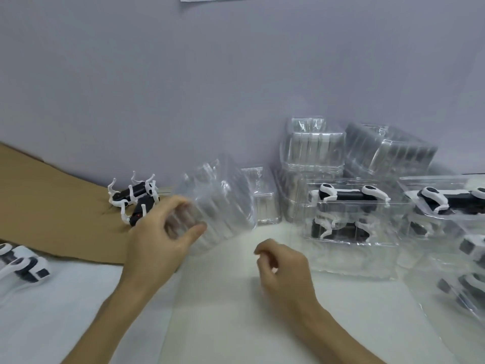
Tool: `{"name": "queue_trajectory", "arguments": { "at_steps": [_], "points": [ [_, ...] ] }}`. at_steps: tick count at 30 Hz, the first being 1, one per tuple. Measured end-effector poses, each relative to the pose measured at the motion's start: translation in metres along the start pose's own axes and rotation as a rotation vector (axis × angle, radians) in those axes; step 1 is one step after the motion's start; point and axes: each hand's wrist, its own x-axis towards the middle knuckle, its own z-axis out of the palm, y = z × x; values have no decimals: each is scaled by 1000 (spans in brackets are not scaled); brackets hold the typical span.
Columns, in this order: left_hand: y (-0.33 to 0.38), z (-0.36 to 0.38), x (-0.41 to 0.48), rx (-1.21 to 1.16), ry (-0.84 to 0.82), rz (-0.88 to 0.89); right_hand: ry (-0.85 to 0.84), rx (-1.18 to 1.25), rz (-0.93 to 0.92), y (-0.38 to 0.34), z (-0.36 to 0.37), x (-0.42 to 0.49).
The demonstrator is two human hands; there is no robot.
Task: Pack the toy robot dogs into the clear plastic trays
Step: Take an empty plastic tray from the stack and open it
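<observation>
Closest to me lay the white table (236, 324) under both wrists. Left of my left hand (157, 240) sat loose toy dogs (23, 264); two upturned dogs (136, 198) lay on cardboard (52, 206) just beyond its knuckles. That hand was curled round an empty clear tray (223, 203), thumb in front, fingers behind, the tray tilted. Right of it my right hand (283, 269) hovered, curled on nothing. Packed trays (351, 214) stood farther right. I judged the tray needed laying flat, hollow up, my right hand steadying its free edge, before any dog went in
</observation>
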Motion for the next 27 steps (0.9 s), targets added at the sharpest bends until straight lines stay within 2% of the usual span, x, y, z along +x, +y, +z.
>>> {"name": "queue_trajectory", "arguments": {
  "at_steps": [2, 3, 4, 7, 8, 10, 13, 15, 18, 20, 22, 27],
  "points": [
    [-7, -6, -23, 40, -30, 32, 255, 88, -128, -9, -10, 3],
    [-10, -6, -32, 76, -50, 49, 292, 63, -236, -16, -13, 3],
    [-14, -5, -41, 107, -71, 65, 252, 9, -348, -23, -14, 2],
    [-19, 6, -62, 119, -161, 120, -158, -240, -563, -44, -7, -8],
    [-20, 9, -68, 107, -191, 141, -258, -327, -573, -50, -2, -13],
    [-24, 15, -73, 88, -195, 175, -341, -425, -513, -57, 6, -16],
    [-30, 23, -77, -50, -66, 184, -387, -426, -407, -59, -2, -5],
    [-33, 25, -77, -170, 85, 98, -429, -446, -403, -62, -7, 10],
    [-39, 21, -78, -198, 294, -63, -473, -427, -453, -71, -12, 30],
    [-41, 20, -78, -236, 377, -144, -449, -312, -413, -77, -23, 41],
    [-44, 22, -78, -268, 407, -186, -356, -215, -406, -86, -41, 56],
    [-36, 27, -80, -277, 314, -148, 4, -204, -551, -115, -114, 135]
  ]
}}
